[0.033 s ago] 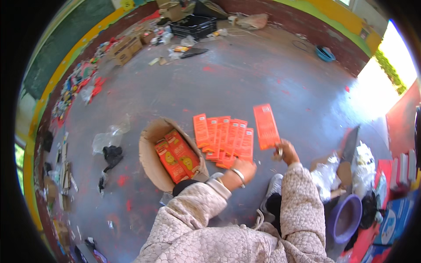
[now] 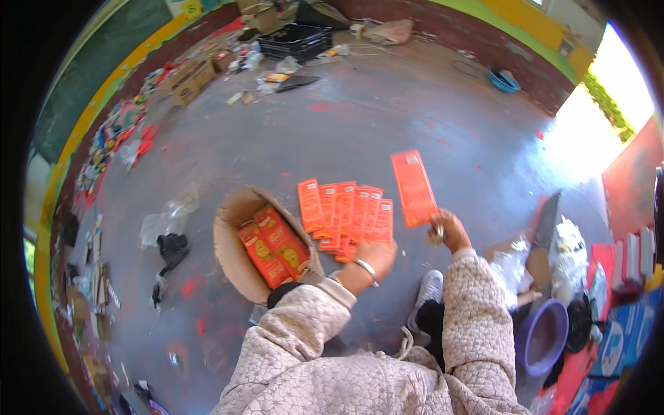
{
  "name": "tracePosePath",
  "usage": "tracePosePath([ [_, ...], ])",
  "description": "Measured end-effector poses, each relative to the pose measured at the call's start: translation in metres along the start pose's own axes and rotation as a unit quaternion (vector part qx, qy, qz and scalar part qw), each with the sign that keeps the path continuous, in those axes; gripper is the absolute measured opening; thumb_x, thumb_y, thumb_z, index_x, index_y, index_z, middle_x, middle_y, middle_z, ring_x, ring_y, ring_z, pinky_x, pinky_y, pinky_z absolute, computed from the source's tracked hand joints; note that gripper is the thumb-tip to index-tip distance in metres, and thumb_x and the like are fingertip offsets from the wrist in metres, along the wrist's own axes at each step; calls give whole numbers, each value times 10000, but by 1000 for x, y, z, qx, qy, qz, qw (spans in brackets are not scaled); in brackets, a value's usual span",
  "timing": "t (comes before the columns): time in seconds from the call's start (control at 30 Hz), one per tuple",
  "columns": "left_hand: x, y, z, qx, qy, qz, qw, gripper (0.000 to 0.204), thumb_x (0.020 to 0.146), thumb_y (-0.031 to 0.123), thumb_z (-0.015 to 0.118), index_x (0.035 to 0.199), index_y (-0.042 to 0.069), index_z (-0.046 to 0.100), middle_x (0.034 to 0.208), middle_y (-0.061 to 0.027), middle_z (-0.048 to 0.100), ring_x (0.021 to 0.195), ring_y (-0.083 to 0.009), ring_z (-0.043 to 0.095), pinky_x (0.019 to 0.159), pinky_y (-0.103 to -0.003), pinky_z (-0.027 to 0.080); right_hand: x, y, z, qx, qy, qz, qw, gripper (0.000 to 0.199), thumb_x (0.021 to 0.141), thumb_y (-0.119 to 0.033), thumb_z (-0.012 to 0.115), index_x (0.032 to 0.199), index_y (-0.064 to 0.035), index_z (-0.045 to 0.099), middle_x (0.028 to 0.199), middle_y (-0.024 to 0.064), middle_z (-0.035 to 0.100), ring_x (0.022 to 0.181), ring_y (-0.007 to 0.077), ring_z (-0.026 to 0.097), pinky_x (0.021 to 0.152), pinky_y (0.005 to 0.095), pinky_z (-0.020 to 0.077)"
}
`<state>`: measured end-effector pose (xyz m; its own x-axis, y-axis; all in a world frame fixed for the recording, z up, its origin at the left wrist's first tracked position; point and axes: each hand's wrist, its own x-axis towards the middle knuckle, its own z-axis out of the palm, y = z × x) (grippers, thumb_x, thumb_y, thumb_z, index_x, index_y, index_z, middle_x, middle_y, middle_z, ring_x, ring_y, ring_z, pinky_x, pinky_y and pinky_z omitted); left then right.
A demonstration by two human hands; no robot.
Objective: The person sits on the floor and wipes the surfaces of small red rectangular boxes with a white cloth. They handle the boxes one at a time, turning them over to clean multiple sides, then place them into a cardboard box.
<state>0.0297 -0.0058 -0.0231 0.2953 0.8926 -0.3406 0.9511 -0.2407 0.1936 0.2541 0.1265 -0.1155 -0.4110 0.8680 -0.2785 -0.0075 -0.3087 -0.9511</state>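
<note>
My right hand [image 2: 452, 231] pinches the lower end of a flat orange-red packet [image 2: 415, 188] and holds it up, pointing away from me. To its left, several similar packets [image 2: 344, 213] overlap in a fanned row. My left hand [image 2: 375, 261], with a bangle at the wrist, is at the near right edge of that row; its fingers are blurred and partly hidden, so its grip is unclear. Beside the row is an open brown cardboard box [image 2: 232, 259]. Inside it lie orange-red packets with yellow cartoon figures [image 2: 278, 242].
Clear plastic [image 2: 168, 220] and a black bag [image 2: 171, 250] lie left of the box. At the right are a purple basin [image 2: 546, 339], plastic bags [image 2: 568, 259] and blue packages [image 2: 618, 346]. A black crate [image 2: 296, 43] and cartons [image 2: 190, 81] stand far back.
The right hand has raised its packet slightly. My left hand has moved a little forward, over the near edge of the fanned packets. The whole view has shifted slightly.
</note>
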Motion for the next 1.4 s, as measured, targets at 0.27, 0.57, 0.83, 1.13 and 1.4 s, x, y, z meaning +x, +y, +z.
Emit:
tracePosePath([
  [0.27, 14, -43, -18, -918, 88, -91, 375, 625, 911, 484, 456, 1332, 31, 364, 1268, -143, 499, 1157, -285, 487, 970, -463, 380, -64, -82, 80, 190, -83, 9, 978, 181, 812, -150, 582, 930, -12, 579, 716, 61, 591, 495, 164, 569, 515, 284, 488],
  [0.57, -16, -29, -29, -933, -27, 156, 322, 583, 889, 285, 508, 1333, -36, 309, 1268, -222, 470, 1183, -365, 469, 916, -486, 469, -133, -92, 129, 0, -81, 69, 994, 220, 894, -223, 532, 896, -9, 582, 658, 43, 590, 511, 127, 568, 484, 248, 467],
  [0.83, -15, 1, -26, -943, -112, 109, 294, 598, 942, 415, 393, 1351, -10, 293, 1300, -266, 414, 1179, -372, 466, 921, -468, 466, -137, -120, 138, -240, 55, -389, 887, 123, 810, -47, 565, 933, -37, 559, 982, 117, 519, 906, 207, 559, 718, 323, 473],
  [1.13, -36, 24, -15, -911, -260, 77, 310, 572, 950, 414, 398, 1361, 28, 301, 1281, -216, 467, 1153, -327, 512, 892, -427, 493, -98, -113, 103, -486, 162, -413, 752, 323, 647, -69, 682, 945, -102, 564, 1026, 121, 509, 889, 289, 543, 771, 399, 453],
  [1.4, -34, 22, -7, -881, -247, 81, 394, 614, 927, 381, 455, 1374, 4, 268, 1305, -231, 437, 1188, -399, 460, 909, -482, 474, -72, -121, 23, -402, 491, -222, 740, 244, 748, -96, 639, 966, -50, 541, 956, 137, 531, 876, 332, 572, 688, 410, 487],
])
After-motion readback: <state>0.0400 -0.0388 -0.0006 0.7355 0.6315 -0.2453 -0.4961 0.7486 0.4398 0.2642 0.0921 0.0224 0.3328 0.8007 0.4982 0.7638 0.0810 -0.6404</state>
